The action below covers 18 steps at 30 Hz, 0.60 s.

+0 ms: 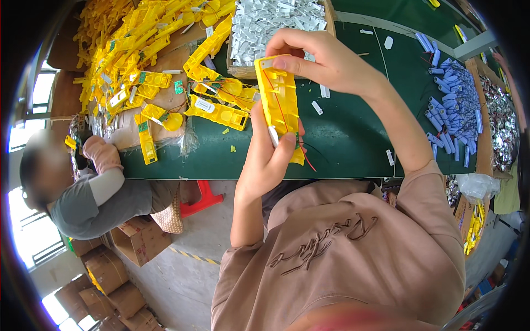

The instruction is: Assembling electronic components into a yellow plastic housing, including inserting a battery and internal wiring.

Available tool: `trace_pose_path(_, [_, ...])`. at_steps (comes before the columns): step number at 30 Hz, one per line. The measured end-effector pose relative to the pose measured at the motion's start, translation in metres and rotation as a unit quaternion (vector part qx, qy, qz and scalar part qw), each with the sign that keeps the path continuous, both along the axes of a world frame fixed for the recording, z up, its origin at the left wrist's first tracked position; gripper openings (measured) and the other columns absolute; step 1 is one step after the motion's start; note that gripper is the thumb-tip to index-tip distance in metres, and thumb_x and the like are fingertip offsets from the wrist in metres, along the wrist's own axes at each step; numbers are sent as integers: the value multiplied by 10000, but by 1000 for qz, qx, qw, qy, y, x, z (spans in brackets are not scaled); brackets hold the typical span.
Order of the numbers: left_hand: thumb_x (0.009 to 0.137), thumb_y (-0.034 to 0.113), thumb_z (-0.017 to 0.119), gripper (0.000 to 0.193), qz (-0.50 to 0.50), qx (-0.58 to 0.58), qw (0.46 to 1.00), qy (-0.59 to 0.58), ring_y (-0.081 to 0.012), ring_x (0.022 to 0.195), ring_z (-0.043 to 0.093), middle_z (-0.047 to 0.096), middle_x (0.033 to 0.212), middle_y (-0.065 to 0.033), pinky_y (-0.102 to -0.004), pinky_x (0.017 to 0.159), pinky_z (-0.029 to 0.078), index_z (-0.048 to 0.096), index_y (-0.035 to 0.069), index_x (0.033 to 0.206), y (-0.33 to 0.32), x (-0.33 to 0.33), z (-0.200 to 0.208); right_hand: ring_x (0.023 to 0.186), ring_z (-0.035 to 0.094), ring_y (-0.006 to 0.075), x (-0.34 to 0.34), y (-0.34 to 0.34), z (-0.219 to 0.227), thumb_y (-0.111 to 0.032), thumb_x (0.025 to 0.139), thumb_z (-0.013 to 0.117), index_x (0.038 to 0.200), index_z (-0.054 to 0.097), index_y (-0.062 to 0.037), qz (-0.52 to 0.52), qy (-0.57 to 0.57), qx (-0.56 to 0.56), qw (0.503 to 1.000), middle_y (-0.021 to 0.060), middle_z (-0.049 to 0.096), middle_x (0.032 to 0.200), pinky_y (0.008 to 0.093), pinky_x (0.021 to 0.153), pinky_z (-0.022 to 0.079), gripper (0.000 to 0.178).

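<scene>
I hold a long yellow plastic housing (pixel 280 99) upright over the green table (pixel 353 138), with thin red and black wires running along it. My left hand (pixel 266 157) grips its lower end, and a small white part sits between thumb and finger. At the top end my right hand (pixel 317 58) pinches the housing, next to a small white clip.
A heap of yellow housings (pixel 143 49) with green boards covers the table's left. A cardboard box of small white parts (pixel 273 22) stands behind. Blue cylinders (pixel 452 99) and shiny metal pieces (pixel 499 127) lie at right. Another person (pixel 83 187) sits at left, with cardboard boxes (pixel 116 270) on the floor.
</scene>
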<state>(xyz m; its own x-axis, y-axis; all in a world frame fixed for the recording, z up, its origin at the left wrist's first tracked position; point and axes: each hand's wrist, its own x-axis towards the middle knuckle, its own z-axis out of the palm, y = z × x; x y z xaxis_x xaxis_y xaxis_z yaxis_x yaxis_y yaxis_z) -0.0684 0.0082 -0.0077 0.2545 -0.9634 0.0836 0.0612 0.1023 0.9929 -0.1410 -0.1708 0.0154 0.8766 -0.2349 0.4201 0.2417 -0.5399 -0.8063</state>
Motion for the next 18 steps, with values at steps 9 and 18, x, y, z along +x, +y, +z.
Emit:
trace_pose_path(9, [783,-10,367,489,-59,35,993,91,-167,746,511,486,920,-131,-297,643,486,190,7,1239,-3,-3,-6,682,468,49,-11,-17,5,-249,869,521,848,489,-36,55,151,14,987,-12,526,748,204,589,383,216])
trace_pose_path(18, [783,62,385,429,-76,48,986,141,-185,653,539,486,886,-138,-305,554,515,251,34,1190,-24,-8,-24,627,495,69,-167,-130,-63,-274,865,489,930,554,-53,-337,177,-124,916,9,526,691,217,534,387,240])
